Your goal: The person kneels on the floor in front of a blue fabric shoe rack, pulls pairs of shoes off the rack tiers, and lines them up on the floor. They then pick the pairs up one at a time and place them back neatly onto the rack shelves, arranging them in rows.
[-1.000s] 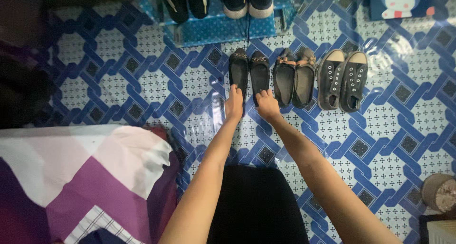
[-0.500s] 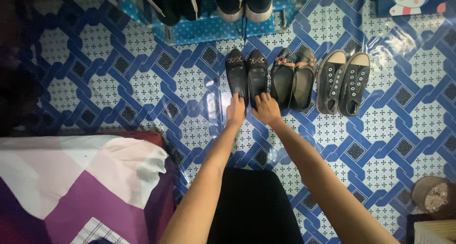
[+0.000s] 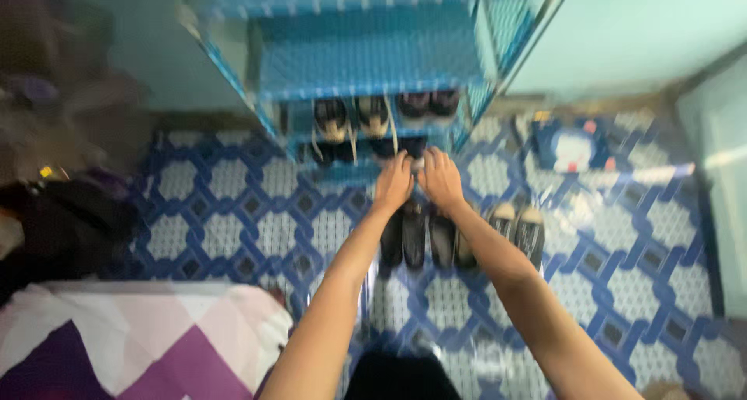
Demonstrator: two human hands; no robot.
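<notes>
**A:** Where are my hands right now?

**B:** Both of your arms are stretched forward. Your left hand (image 3: 394, 184) and your right hand (image 3: 441, 180) sit side by side, nearly touching, at the front edge of the lowest shelf of the blue shoe rack (image 3: 366, 65). The fingers of both curl downward over something dark at that edge, but the view is blurred, so you can't tell whether either hand has actually closed on anything or is only resting there.

**A:** What is under them?

**B:** Just below your wrists, on the floor, stands a pair of black flat shoes (image 3: 403, 236), toes pointing toward the rack. Beside them on your right is a second dark pair (image 3: 451, 244), and further right a pair of dark sneakers with pale toe caps (image 3: 520, 227). The three pairs stand in a row, close together, in front of the rack's front edge.

**A:** And on the rack itself?

**B:** On the lower shelf, just behind your fingers, you have black sneakers with white laces (image 3: 352, 118) toward the left side, and a darker pair (image 3: 424, 103) toward the right. The upper shelves look bare blue.

**A:** Anything further out?

**B:** The blue and white patterned floor (image 3: 233, 213) runs under everything. A purple, pink and white chevron blanket (image 3: 132, 338) fills the bottom left corner of your view, a dark heap (image 3: 54, 229) lies at the left edge, and a blue box with a white cartoon figure (image 3: 572, 145) sits on the floor to the right of the rack.
</notes>
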